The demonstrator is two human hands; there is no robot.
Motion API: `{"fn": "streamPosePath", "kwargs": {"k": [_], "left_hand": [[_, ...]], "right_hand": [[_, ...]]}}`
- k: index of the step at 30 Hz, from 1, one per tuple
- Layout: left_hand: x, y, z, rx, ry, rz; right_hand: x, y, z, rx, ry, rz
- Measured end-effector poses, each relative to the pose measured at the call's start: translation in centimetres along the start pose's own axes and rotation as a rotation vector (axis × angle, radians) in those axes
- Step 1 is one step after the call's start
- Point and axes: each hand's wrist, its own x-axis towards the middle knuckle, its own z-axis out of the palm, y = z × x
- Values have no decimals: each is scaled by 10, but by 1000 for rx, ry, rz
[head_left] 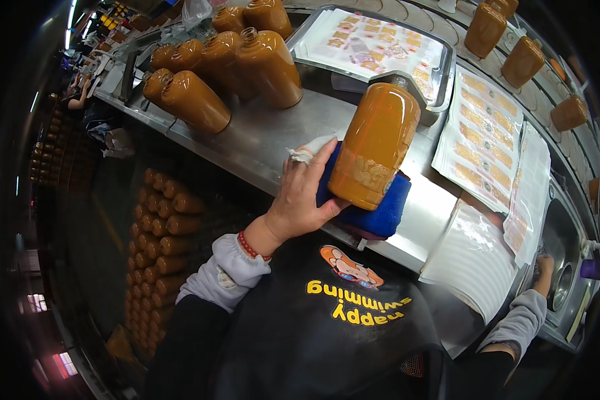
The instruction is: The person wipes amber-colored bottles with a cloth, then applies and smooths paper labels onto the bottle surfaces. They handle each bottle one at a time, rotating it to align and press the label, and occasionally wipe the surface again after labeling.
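Observation:
A glossy amber-brown bottle (377, 143) with a raised emblem near its base lies tilted on a blue cloth pad (388, 212). Its neck rests at a dark angular holder (417, 90). My left hand (300, 193) grips the bottle's lower left side, thumb at the base and index finger along the side. A crumpled white tissue (301, 156) is tucked at its fingers. Far to the right, my right hand (545, 268) reaches to the edge of a round metal basin (560, 230). Its fingers are too small and hidden to read.
Several similar bottles (270, 67) stand at the back left of the steel table (267, 140). A tray (447, 73) holds printed sticker sheets; more sheets (480, 133) and white backing paper (470, 257) lie right. Bottles (487, 30) line a conveyor behind. Many bottles (163, 233) are stacked lower left.

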Motion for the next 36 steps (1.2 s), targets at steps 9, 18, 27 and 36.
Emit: {"fn": "streamPosePath", "kwargs": {"k": [9, 18, 27, 36], "left_hand": [[20, 12, -21, 302, -3, 196], [9, -15, 1, -4, 73, 133], [28, -16, -23, 146, -57, 344], [24, 11, -35, -357, -95, 249]], "right_hand": [[-219, -317, -191, 872, 157, -457], [-367, -490, -193, 753, 3, -922], [-425, -561, -183, 699, 70, -1082], [-455, -609, -174, 799, -5, -1106]]}}
